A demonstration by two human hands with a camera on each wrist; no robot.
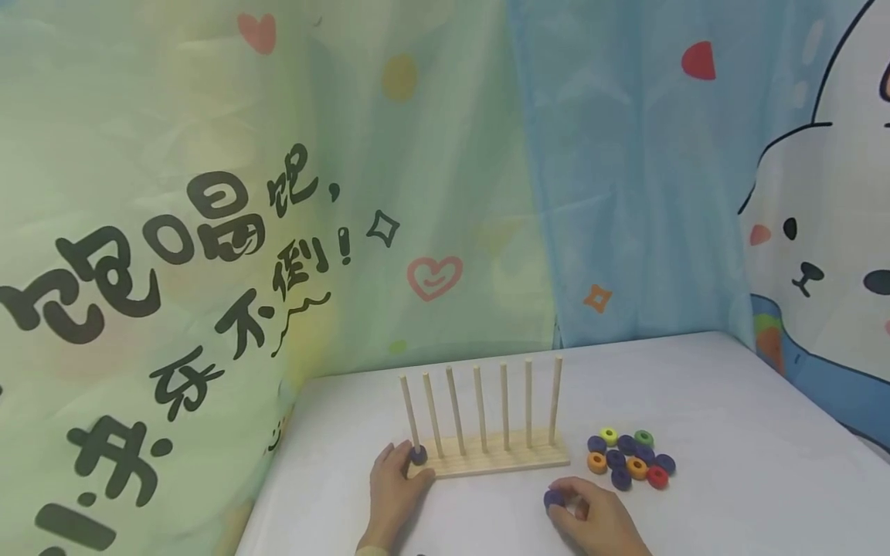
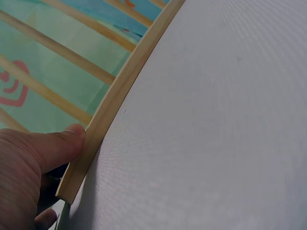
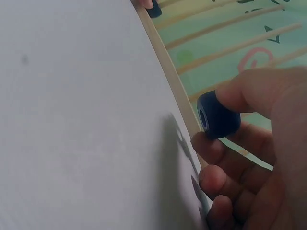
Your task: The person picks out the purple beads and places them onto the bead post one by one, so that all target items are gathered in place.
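Note:
A wooden peg stand (image 1: 487, 462) with a row of several upright pegs is on the table. My left hand (image 1: 396, 488) grips its left end, the thumb (image 2: 72, 141) lying against the base's front edge and other fingers partly hidden behind. One dark blue bead (image 1: 419, 455) sits at the foot of the leftmost peg, beside that hand. In front of the stand's right end, my right hand (image 1: 591, 513) pinches another dark blue bead (image 3: 219, 115) between thumb and fingertips. The bead's hole shows on its side in the right wrist view.
Right of the stand lies a loose group of beads: several dark blue ones (image 1: 644, 453), two orange (image 1: 596, 462), a red (image 1: 657, 477), a yellow (image 1: 609, 436) and a green (image 1: 643, 439). Printed curtains (image 1: 431, 193) hang behind the white table (image 1: 751, 479).

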